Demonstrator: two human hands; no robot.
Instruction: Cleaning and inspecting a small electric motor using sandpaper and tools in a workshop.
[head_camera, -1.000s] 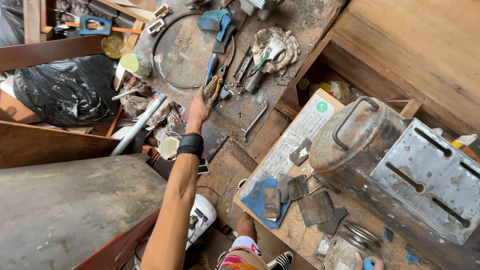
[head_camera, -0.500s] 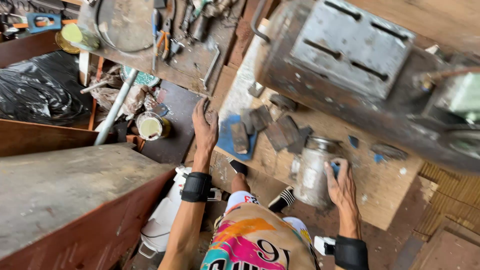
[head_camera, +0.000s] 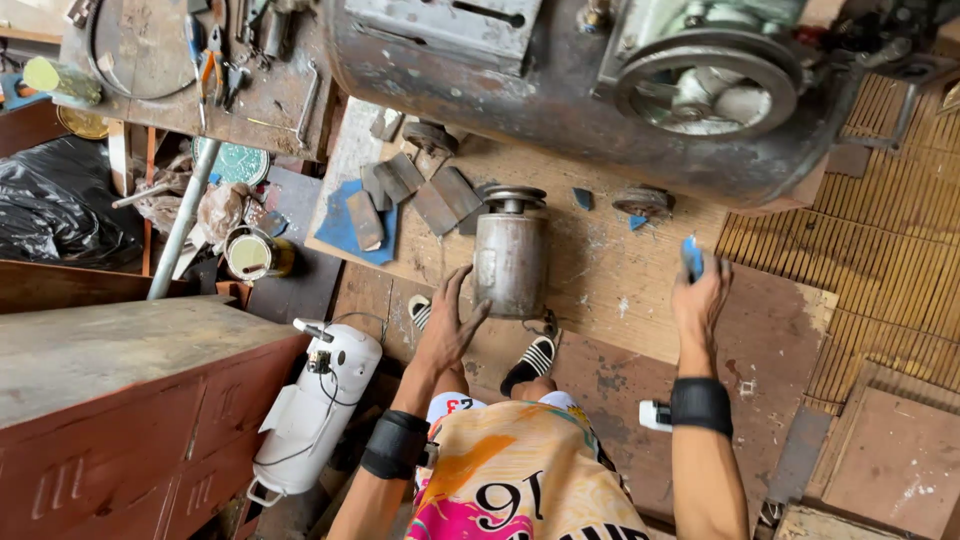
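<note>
My left hand (head_camera: 447, 328) reaches with spread fingers to the lower left side of a grey metal cylinder (head_camera: 511, 254) that stands on a wooden board (head_camera: 610, 290); the fingertips touch or nearly touch it. My right hand (head_camera: 699, 296) is raised to the right of the cylinder and pinches a small blue piece (head_camera: 692, 257). Both wrists wear black bands. My feet in striped sandals (head_camera: 533, 360) show below the board.
A large rusty machine with a pulley wheel (head_camera: 706, 92) hangs over the board's far side. Flat metal scraps (head_camera: 405, 190) lie on a blue sheet. A white tank (head_camera: 316, 406) leans by a brown cabinet (head_camera: 120, 400). A cluttered bench with pliers (head_camera: 205, 60) is upper left.
The view swung right and down. My left hand moved from the scraps to the cylinder's side. My right hand left the cylinder and now holds a small blue piece.
</note>
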